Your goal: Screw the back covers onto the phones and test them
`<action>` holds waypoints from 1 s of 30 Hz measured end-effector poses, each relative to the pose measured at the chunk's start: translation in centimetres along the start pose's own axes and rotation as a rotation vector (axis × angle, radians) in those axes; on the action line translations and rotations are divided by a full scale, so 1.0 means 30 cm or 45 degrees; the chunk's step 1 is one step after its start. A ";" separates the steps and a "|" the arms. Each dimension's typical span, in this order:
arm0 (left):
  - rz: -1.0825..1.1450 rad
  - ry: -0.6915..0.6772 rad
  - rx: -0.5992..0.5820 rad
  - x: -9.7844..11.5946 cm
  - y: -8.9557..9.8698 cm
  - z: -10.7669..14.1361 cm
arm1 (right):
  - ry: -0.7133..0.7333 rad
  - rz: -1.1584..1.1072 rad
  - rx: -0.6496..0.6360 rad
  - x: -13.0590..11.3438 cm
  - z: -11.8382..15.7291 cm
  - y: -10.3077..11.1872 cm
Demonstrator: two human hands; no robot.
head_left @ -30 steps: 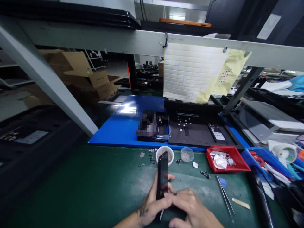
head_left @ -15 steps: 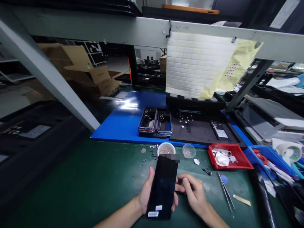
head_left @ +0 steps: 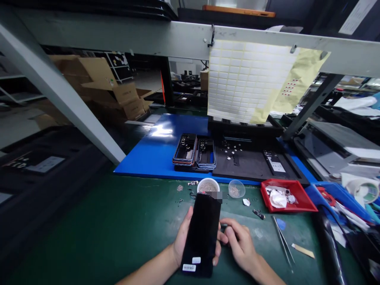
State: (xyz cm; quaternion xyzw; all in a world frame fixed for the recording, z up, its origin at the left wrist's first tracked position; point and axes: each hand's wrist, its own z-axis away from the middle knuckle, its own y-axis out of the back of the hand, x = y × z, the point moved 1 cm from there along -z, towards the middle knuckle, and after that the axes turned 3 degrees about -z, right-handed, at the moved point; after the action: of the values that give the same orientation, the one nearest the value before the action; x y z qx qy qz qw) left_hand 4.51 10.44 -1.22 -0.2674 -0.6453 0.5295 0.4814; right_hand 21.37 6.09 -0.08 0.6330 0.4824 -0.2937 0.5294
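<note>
A black smartphone (head_left: 202, 233) with two white labels near its lower end lies tilted in my left hand (head_left: 181, 239). My left thumb runs along its left side, and the fingers wrap under it and show at the right edge. Beside that edge is my right hand (head_left: 242, 245), its index finger bent toward the phone's side and its thumb a little apart from it. I see nothing held in the right hand. A white cup of tiny screws (head_left: 208, 185) stands just beyond the phone's top end, with a clear cup (head_left: 236, 189) to its right.
Stacked phone frames (head_left: 194, 152) sit on a blue mat (head_left: 145, 158), beside a black foam tray (head_left: 246, 168). On the right are a red tray (head_left: 307, 204), tweezers (head_left: 283, 243), a tan strip (head_left: 303, 251) and a blue bin (head_left: 356, 209). A label sheet (head_left: 246, 79) hangs from the shelf beam.
The phone and my left hand have shifted slightly left and down. My right hand stays close to the phone's right edge, moved slightly left with it.
</note>
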 end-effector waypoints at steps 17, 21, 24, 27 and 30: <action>-0.014 0.008 0.044 -0.006 -0.009 0.003 | 0.012 -0.038 -0.016 0.014 0.010 -0.009; -0.028 0.025 0.099 0.000 -0.024 0.006 | -0.048 -0.296 -0.084 0.007 0.008 -0.014; -0.062 0.062 0.114 0.009 -0.051 0.009 | -0.062 -0.266 -0.024 0.006 0.006 -0.008; -0.063 0.073 0.120 0.013 -0.063 0.008 | -0.071 -0.226 -0.013 0.013 0.005 -0.008; -0.012 0.053 0.144 0.006 -0.050 0.004 | -0.067 -0.248 -0.040 0.019 0.006 -0.014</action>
State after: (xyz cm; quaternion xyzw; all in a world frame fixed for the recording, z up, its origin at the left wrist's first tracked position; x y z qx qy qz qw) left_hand 4.59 10.10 0.25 -0.2476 -0.6055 0.5572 0.5114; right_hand 21.20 6.07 -0.78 0.5667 0.5323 -0.3527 0.5206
